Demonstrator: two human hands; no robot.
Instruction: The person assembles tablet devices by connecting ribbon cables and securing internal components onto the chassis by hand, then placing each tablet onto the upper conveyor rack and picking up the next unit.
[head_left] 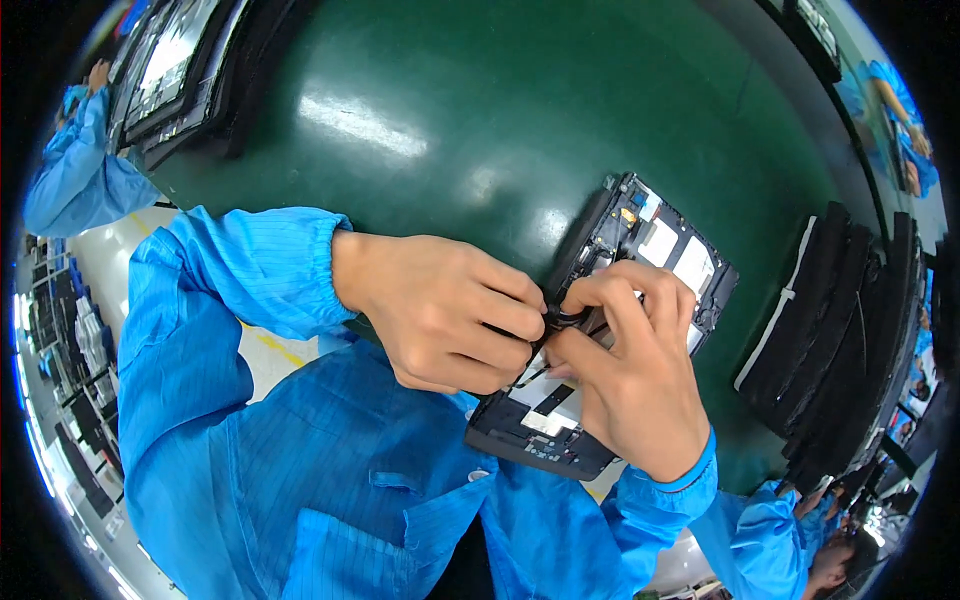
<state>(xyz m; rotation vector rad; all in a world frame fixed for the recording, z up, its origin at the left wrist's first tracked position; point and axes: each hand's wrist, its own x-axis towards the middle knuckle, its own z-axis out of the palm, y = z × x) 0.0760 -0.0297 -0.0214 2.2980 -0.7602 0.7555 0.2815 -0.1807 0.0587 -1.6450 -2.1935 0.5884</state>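
An opened tablet-like device lies aslant at the table's near edge, its inside bare: a black frame, white panels and small circuit parts. Over its left side, my left hand is closed, thumb and fingertips pinching a thin black cable. My right hand rests across the middle of the device, its thumb and index finger closed on the same cable just beside the left fingertips. Both hands hide much of the device's centre. Where the cable's ends go cannot be made out.
The device lies on a green table. At the far left stands a stack of similar dark panels. Black padded strips or sleeves are piled at the right. Other people in blue sleeves are at both sides.
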